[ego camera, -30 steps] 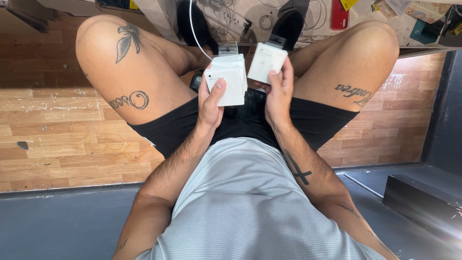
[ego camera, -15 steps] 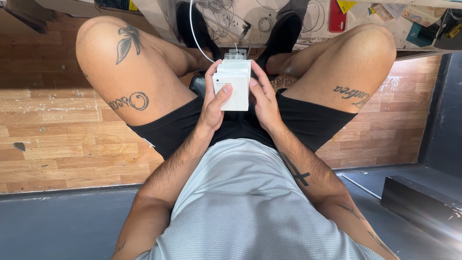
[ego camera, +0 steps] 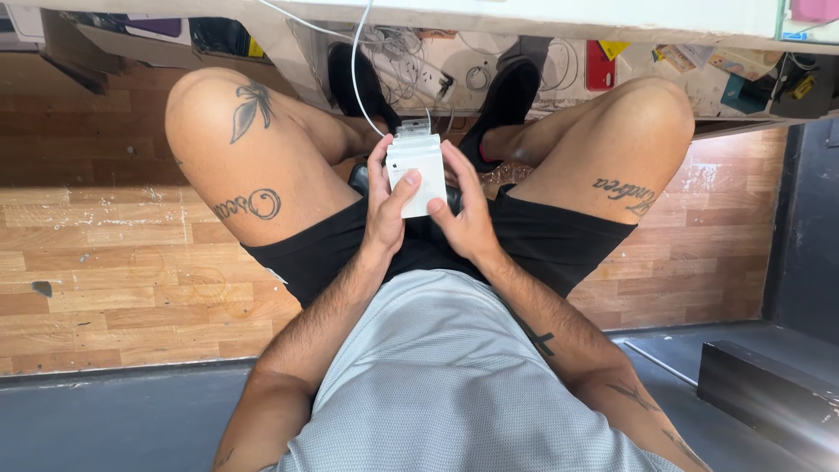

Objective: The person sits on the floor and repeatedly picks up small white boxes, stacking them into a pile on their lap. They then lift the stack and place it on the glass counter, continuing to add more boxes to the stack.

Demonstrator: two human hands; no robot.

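Nearest: grey mesh shirt [ego camera: 454,376] fills the bottom centre, both forearms running up from it. Black shorts [ego camera: 419,245] just beyond, person seated with knees spread.

Left hand [ego camera: 384,218] and right hand [ego camera: 468,218] meet over the lap and both clasp a small white box [ego camera: 418,173]. It is rectangular, upright, plain white with a small dark mark near its top left corner. Left thumb lies flat across the box's front face, left fingers wrap its left edge; right fingers curl tight on its right edge. Box sits between the thighs, above the shorts, centre of view. A thin white cable [ego camera: 357,79] runs from the far desk edge down toward the top of the box; the join itself is too small to make out.

Left and right of the hands: bare thighs with dark tattoos. Wood-plank floor [ego camera: 105,262] on both sides.

Farther: black shoes [ego camera: 511,96] on the floor under the desk, a tangle of white cables [ego camera: 402,44] between them. Far right: a red flat rectangular package [ego camera: 600,65], a small yellow tag [ego camera: 613,48], a teal box [ego camera: 743,92]. Far left: a purple flat item [ego camera: 157,26].

White desk edge [ego camera: 568,16] spans the top.
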